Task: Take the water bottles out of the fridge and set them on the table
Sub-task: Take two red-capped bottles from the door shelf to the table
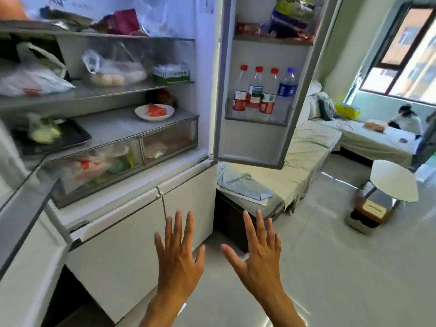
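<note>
Nothing was moved yet: four bottles (264, 90) stood in the door shelf (256, 120), table (392, 180) bare, your left hand (179, 258) and right hand (258, 256) spread empty.

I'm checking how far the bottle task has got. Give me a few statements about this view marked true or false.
1. Four water bottles stand in the open fridge door's shelf. True.
2. The left hand holds a bottle. False: it is empty, fingers spread.
3. Three bottles have red caps, one a blue cap. True.
4. The right hand grips the door. False: it is open, touching nothing.
</note>
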Demonstrator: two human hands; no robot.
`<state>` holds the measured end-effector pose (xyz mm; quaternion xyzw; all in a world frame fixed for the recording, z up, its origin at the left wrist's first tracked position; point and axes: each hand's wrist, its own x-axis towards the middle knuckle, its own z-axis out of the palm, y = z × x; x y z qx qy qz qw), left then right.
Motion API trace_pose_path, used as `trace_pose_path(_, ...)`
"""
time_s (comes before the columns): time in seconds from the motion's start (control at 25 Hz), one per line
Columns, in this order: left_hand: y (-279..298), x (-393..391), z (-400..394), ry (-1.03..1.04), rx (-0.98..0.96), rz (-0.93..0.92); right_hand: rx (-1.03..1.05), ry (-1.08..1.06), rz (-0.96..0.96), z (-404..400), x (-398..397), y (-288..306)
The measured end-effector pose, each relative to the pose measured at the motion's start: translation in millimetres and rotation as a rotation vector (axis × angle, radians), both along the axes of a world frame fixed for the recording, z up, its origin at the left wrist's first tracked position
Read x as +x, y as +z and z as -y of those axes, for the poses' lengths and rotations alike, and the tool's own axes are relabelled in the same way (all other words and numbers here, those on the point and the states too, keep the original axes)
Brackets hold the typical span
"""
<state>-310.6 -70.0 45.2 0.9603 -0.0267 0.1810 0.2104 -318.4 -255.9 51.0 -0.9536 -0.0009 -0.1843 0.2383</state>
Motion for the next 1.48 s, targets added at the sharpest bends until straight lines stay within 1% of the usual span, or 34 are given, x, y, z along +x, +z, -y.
trace_pose_path(0.08,12,42,15,-0.039,-0.007,0.017,0.029,-0.017,0.021,14,40,8)
trace_pose_path(0.16,22,97,39,-0.066,-0.017,0.045,0.071,-0.021,0.057,33,94,14)
trace_pose_path(0.24,26,157,66,-0.077,-0.021,0.063,0.069,-0.007,0.093,52,156,18)
trace_pose_path(0.32,17,216,92,-0.063,-0.012,0.029,0.099,0.037,0.109,72,219,15)
trace_pose_path(0.44,17,288,122,-0.042,-0.018,-0.034,0.236,0.151,0.131,96,298,25)
trace_pose_path(0.52,36,339,143,-0.025,-0.067,-0.034,0.263,0.202,0.189,111,358,46)
trace_pose_path(0.6,72,390,154,-0.05,-0.099,-0.004,0.266,0.239,0.217,118,413,76)
trace_pose_path(0.68,115,442,158,-0.085,-0.133,0.108,0.287,0.269,0.267,119,461,112)
trace_pose_path(0.8,175,511,157,-0.159,-0.251,0.226,0.288,0.244,0.365,115,523,164)
trace_pose_path(0.88,198,551,156,-0.172,-0.285,0.277,0.284,0.175,0.373,112,561,195)
trace_pose_path(0.96,209,579,155,-0.234,-0.328,0.239,0.286,0.121,0.325,109,589,216)
trace_pose_path(1.04,213,600,157,-0.304,-0.398,0.141,0.291,0.075,0.289,109,604,224)
trace_pose_path(1.12,214,615,158,-0.311,-0.471,0.105,0.273,0.037,0.29,109,607,223)
trace_pose_path(1.16,213,619,157,-0.303,-0.49,0.12,0.258,0.036,0.291,112,607,223)
trace_pose_path(1.24,210,622,158,-0.274,-0.452,0.142,0.271,0.062,0.267,120,603,223)
trace_pose_path(1.32,209,617,157,-0.255,-0.407,0.112,0.258,0.105,0.202,128,601,219)
trace_pose_path(1.4,208,610,158,-0.234,-0.452,0.054,0.226,0.138,0.146,131,599,215)
trace_pose_path(1.48,204,606,161,-0.175,-0.535,0.076,0.212,0.198,0.158,134,601,210)
